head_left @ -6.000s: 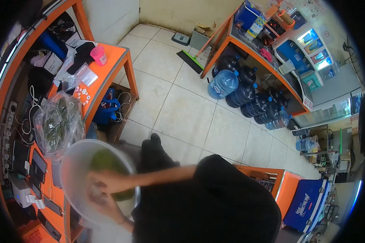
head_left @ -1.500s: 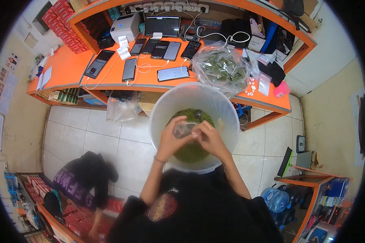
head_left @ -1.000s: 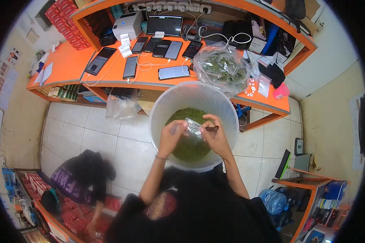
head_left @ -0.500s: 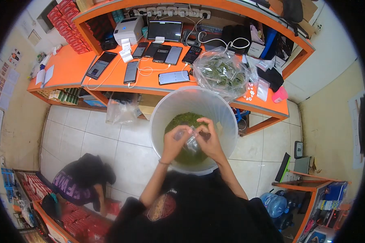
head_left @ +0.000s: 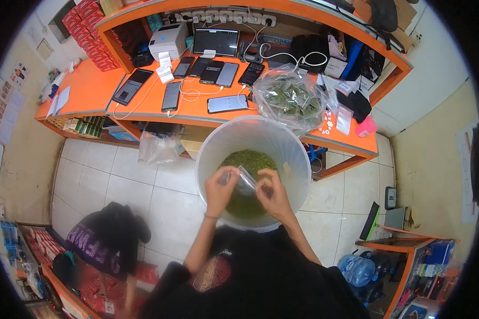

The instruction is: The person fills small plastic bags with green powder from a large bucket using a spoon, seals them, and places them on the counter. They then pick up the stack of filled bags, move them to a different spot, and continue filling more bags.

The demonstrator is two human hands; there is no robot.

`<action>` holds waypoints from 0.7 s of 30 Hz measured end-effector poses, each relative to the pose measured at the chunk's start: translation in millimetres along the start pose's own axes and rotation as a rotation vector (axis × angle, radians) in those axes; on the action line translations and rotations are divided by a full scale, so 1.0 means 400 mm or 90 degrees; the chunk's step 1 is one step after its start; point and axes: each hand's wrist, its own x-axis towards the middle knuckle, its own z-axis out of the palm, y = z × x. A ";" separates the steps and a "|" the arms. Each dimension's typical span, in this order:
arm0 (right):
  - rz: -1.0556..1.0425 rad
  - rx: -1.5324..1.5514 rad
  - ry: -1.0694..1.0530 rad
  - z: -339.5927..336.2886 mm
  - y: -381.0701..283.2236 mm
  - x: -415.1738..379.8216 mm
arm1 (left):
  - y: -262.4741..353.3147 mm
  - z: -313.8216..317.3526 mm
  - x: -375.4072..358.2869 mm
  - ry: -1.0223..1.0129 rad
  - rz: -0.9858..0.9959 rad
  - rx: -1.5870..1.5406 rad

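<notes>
A small clear plastic bag (head_left: pixel 246 178) is stretched between my two hands, its upper edge slanting down to the right. My left hand (head_left: pixel 221 187) pinches it at the left, fingertips by the top corner. On the other side, my right hand (head_left: pixel 272 195) grips the lower right end with thumb and fingers. Both hands are over a large translucent tub (head_left: pixel 206 146). Inside the tub lies a bed of chopped green dried leaves (head_left: pixel 250 158), partly hidden behind my hands and the bag.
An orange desk (head_left: pixel 138 113) holds several phones (head_left: pixel 171 97), a label printer (head_left: pixel 168 41) and a big clear bag of filled green packets (head_left: pixel 288 98). At lower left a person (head_left: pixel 109 239) bends over red packs (head_left: pixel 96 284). Water jugs (head_left: pixel 358 270) stand at right.
My hands have spread apart, pulling the bag's upper edge into a straight slanted line. The person at lower left has shifted an arm slightly lower among the red packs.
</notes>
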 end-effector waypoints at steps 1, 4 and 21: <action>-0.004 -0.029 -0.015 -0.002 0.001 -0.003 | 0.009 0.000 -0.003 -0.001 -0.033 0.014; 0.018 0.033 -0.018 -0.002 -0.029 -0.004 | 0.002 -0.008 0.006 -0.031 -0.038 0.029; 0.241 0.158 0.114 -0.069 -0.045 0.195 | -0.018 -0.064 0.027 -0.045 -0.257 -0.425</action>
